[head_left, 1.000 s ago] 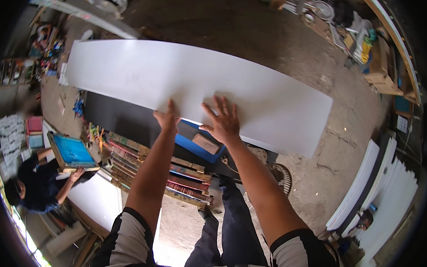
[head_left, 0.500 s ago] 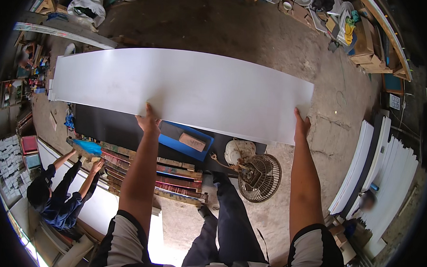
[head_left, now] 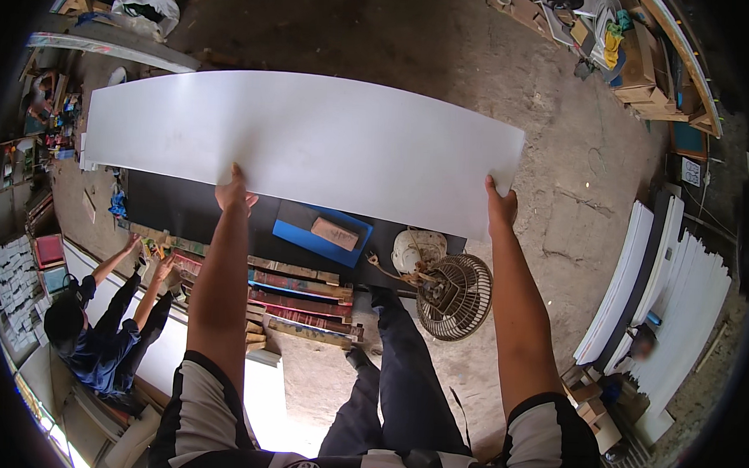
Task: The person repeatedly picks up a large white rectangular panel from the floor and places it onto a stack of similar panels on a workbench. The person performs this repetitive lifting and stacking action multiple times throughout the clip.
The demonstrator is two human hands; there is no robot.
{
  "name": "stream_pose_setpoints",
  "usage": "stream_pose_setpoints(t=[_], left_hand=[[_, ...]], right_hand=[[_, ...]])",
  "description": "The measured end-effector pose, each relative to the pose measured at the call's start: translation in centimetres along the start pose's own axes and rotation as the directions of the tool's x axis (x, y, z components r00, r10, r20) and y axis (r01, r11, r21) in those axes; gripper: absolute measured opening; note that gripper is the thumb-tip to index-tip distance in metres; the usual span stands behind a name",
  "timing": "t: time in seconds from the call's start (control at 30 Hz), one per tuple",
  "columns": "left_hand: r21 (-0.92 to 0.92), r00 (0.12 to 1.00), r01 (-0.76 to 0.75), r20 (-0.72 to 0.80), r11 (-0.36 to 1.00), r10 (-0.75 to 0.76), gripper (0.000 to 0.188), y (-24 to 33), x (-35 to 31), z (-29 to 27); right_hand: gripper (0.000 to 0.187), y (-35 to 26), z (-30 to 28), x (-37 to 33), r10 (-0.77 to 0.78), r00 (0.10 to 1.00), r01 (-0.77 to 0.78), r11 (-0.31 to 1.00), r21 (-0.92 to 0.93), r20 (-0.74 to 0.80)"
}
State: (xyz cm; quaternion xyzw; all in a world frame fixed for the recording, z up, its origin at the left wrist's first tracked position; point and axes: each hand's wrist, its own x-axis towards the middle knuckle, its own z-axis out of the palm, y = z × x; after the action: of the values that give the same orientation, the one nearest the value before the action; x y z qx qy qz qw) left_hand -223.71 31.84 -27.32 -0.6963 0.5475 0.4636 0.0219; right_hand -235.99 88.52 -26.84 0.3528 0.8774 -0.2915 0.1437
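A long white panel (head_left: 337, 134) stretches across the view in front of me, above a dark work surface (head_left: 177, 206). My left hand (head_left: 236, 194) grips its near edge left of the middle, thumb on top and fingers underneath. Close to the panel's right end, my right hand (head_left: 501, 207) holds it the same way, with the fingers mostly hidden below. Between my arms, a brick-like block (head_left: 335, 233) rests on a blue-edged board (head_left: 296, 234) on the dark surface. To its right stands an old fan (head_left: 455, 296) with a round wire cage.
Paint-stained wooden bars (head_left: 302, 299) lie in a row between my arms. At the left, a co-worker (head_left: 98, 340) in dark clothes works with both hands. White panels (head_left: 677, 319) are stacked at the right. Cardboard boxes (head_left: 644, 74) and clutter fill the upper right.
Both my hands have shifted left and slightly away from me, carrying the white panel with them. The co-worker's hands have moved, and the blue item near them is no longer visible.
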Motion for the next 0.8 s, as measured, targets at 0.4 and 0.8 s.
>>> stream_pose_setpoints(t=[0.4, 0.8], left_hand=[[-0.276, 0.992, -0.053, 0.099, 0.960, 0.084, 0.063, -2.4, -2.1, 2.7], [-0.296, 0.985, -0.143, 0.052, 0.945, 0.165, 0.102, -5.6, 1.7, 2.8]], right_hand=[[0.091, 1.4, 3.1, 1.1, -0.016, 0.999, 0.012, 0.993, 0.114, 0.040], [0.086, -1.8, 6.1, -3.3, -0.298, 0.946, 0.206, 0.854, -0.478, -0.124]])
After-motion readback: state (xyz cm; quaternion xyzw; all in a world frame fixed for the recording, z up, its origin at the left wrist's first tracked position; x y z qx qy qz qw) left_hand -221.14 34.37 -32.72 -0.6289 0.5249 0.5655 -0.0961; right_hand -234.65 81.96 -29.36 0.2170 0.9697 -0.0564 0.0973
